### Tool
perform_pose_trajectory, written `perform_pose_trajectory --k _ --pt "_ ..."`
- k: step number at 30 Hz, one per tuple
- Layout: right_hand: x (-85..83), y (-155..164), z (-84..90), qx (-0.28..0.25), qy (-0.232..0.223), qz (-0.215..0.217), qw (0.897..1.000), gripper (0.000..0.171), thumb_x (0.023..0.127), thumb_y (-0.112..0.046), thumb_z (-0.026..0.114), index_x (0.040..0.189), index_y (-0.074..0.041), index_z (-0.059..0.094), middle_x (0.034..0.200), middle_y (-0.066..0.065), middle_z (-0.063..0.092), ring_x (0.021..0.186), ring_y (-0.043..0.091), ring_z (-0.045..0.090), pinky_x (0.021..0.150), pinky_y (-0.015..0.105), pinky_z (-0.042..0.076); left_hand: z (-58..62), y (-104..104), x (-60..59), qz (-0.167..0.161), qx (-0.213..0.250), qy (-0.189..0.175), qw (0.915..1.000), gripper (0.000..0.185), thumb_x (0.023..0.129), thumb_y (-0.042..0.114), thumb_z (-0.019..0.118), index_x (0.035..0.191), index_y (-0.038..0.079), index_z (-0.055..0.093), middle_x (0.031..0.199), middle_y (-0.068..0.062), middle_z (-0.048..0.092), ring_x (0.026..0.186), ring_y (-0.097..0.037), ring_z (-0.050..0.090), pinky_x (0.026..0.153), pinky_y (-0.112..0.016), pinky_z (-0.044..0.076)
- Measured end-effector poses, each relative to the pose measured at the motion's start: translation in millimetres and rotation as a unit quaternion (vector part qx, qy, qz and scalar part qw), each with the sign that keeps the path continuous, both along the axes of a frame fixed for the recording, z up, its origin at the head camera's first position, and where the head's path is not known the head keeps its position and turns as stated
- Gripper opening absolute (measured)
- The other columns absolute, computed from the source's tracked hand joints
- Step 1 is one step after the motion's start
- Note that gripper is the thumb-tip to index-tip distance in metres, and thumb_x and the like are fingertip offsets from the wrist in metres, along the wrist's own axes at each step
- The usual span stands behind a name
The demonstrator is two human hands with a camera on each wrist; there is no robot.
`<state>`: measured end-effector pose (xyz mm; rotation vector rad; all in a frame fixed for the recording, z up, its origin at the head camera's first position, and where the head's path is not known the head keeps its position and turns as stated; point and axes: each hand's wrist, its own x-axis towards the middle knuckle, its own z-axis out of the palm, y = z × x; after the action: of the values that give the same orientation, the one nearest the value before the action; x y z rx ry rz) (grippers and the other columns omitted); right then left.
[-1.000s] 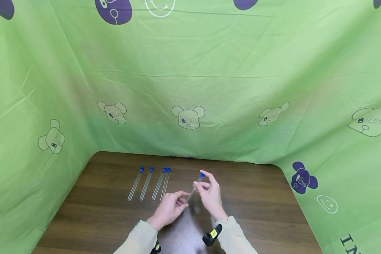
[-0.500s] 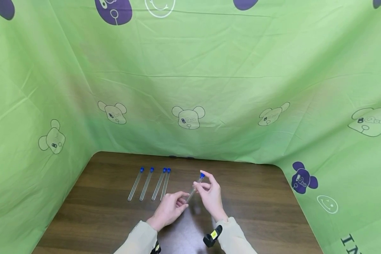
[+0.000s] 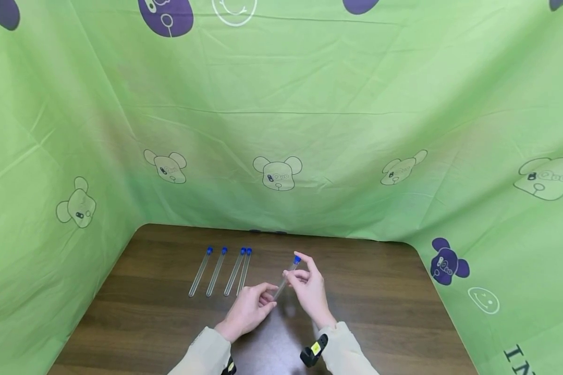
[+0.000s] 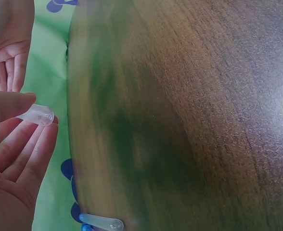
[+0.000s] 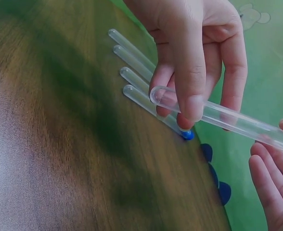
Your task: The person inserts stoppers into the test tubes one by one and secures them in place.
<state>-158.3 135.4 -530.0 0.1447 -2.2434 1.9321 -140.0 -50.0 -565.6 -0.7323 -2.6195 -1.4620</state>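
You hold one clear test tube (image 3: 287,277) between your two hands, above the wooden surface (image 3: 375,291). Your left hand (image 3: 248,311) pinches the rounded bottom end of the tube between the thumb and the curled fingers (image 4: 33,144); the left wrist view shows this end just at the fingertips. Your right hand (image 3: 309,289) holds the upper part near the blue cap (image 3: 297,259), with its fingers (image 3: 305,263) curled around the tube.

Compared with one second ago, almost nothing changes. The tube keeps the same tilt, cap end away from you, and both hands stay in nearly the same place; they sit only slightly lower and closer to you in the head view. I judge that you are pausing with the tube, or adjusting your grip on it, and that it is not yet going anywhere.

Left of your left fingers, four other capped test tubes (image 3: 222,271) lie in a row on the surface, untouched and unchanged. The two tubes nearest to your fingers almost touch each other.
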Motion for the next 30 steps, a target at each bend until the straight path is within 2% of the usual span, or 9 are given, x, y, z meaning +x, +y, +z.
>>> perform_pose_trajectory --k 3,5,11,13,20,26,30 --pt "-1.6 1.0 -3.8 0.006 0.000 -0.001 1.000 0.054 0.093 0.000 0.073 0.141 -0.016 0.055 0.088 0.017 0.075 0.077 0.038 0.072 0.072 0.045 0.060 0.0 -0.6 -0.4 0.001 -0.001 -0.001 1.0000 0.030 0.089 0.001 0.076 0.118 0.002 0.070 0.087 0.004 0.074 0.076 -0.003 0.067 0.069 -0.021 0.056" --pt "-2.5 1.5 -5.0 0.002 0.009 0.000 1.000 0.053 0.093 -0.002 0.074 0.141 -0.015 0.055 0.089 0.016 0.074 0.077 0.037 0.072 0.071 0.040 0.060 0.2 -1.0 -0.7 0.000 0.001 0.000 1.0000 0.030 0.089 0.001 0.076 0.118 0.002 0.070 0.086 0.003 0.074 0.076 -0.004 0.067 0.069 -0.021 0.056" --pt "-4.3 2.5 -2.5 0.007 0.040 -0.003 0.999 0.048 0.091 0.001 0.075 0.136 -0.005 0.058 0.102 0.022 0.072 0.082 0.037 0.071 0.073 0.025 0.058 -0.5 -1.8 -1.1 0.001 -0.002 0.004 1.0000 0.030 0.089 0.002 0.076 0.118 0.002 0.070 0.086 0.002 0.074 0.076 -0.004 0.067 0.070 -0.021 0.056" --pt "-3.0 1.9 2.5 0.012 0.042 -0.007 0.999 0.046 0.091 0.004 0.073 0.135 -0.002 0.059 0.105 0.025 0.071 0.084 0.037 0.071 0.075 0.024 0.057 -1.2 -1.8 -1.3 0.002 -0.003 0.002 1.0000 0.030 0.089 0.001 0.076 0.118 0.002 0.070 0.086 0.003 0.074 0.076 -0.003 0.067 0.070 -0.021 0.056" --pt "8.2 0.5 30.7 0.021 0.029 -0.003 0.999 0.040 0.092 0.007 0.070 0.131 0.005 0.060 0.109 0.030 0.069 0.095 0.039 0.069 0.083 0.024 0.055 -1.6 -2.3 -0.2 0.002 0.002 -0.004 1.0000 0.030 0.089 0.001 0.077 0.118 0.002 0.070 0.087 0.003 0.074 0.077 -0.004 0.067 0.070 -0.021 0.056" --pt "11.6 1.1 34.4 0.030 0.036 -0.012 0.999 0.043 0.093 0.004 0.071 0.134 0.006 0.058 0.115 0.029 0.067 0.102 0.041 0.067 0.086 0.026 0.055 0.5 -2.5 1.3 0.006 0.002 -0.005 1.0000 0.031 0.088 0.001 0.077 0.118 0.003 0.070 0.088 0.003 0.074 0.077 -0.004 0.068 0.070 -0.021 0.056" --pt "11.5 2.3 31.9 0.032 0.050 -0.019 0.998 0.046 0.092 0.003 0.072 0.136 0.006 0.056 0.119 0.030 0.065 0.105 0.043 0.066 0.090 0.035 0.055 2.0 -3.2 2.0 0.009 0.002 -0.013 0.9999 0.031 0.088 0.002 0.077 0.119 0.003 0.070 0.087 0.003 0.074 0.077 -0.005 0.068 0.071 -0.022 0.056"
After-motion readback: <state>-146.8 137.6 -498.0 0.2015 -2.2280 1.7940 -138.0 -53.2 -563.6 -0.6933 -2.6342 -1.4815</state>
